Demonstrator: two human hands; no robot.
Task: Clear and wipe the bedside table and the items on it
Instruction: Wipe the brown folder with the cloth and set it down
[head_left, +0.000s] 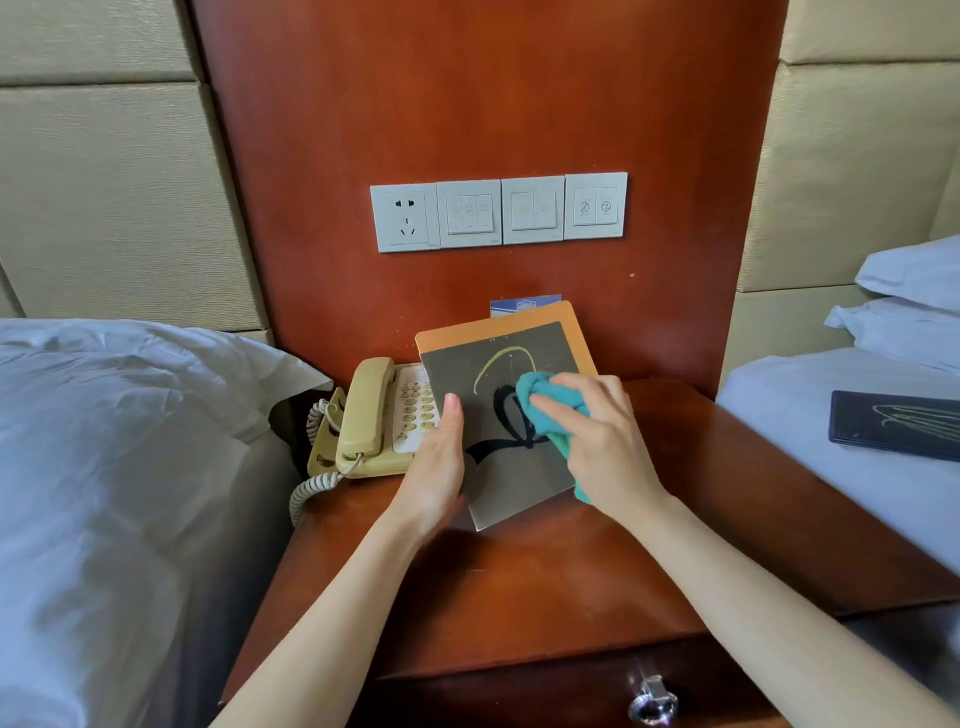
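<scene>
Head view. The left hand (436, 457) gripped the left edge of a grey board (511, 457) bearing a yellow arc and black strokes, thumb on its face; the remaining fingers passed behind the board and were hidden. The right hand (592, 441) had its grip curled around a bunched teal cloth (550, 402), pressing it against the board's face; the cloth's lower end trailed out beneath the palm. The board was held tilted above the bench (701, 493), its lower corner close to or touching the wood (contact could not be judged). Directly behind it stood an orange panel (498, 327), mostly covered, and behind that a blue-and-white card (524, 304) showing only its top edge; its print was illegible. A beige corded telephone (374, 415) sat at the rear left of the bench, its keypad partly hidden by the board and left hand, its coiled cord (309, 491) hanging over the left edge. The bench was glossy reddish wood with a drawer knob (652, 699) at the lower frame edge, backed by a matching wall panel (467, 104) carrying a socket and switch plates (498, 212), whose icons were too small to read. White-sheeted beds flanked both sides; on the right bed (831, 467) lay a dark scribbled board (896, 423), cut off by the frame, near stacked pillows (909, 301)
</scene>
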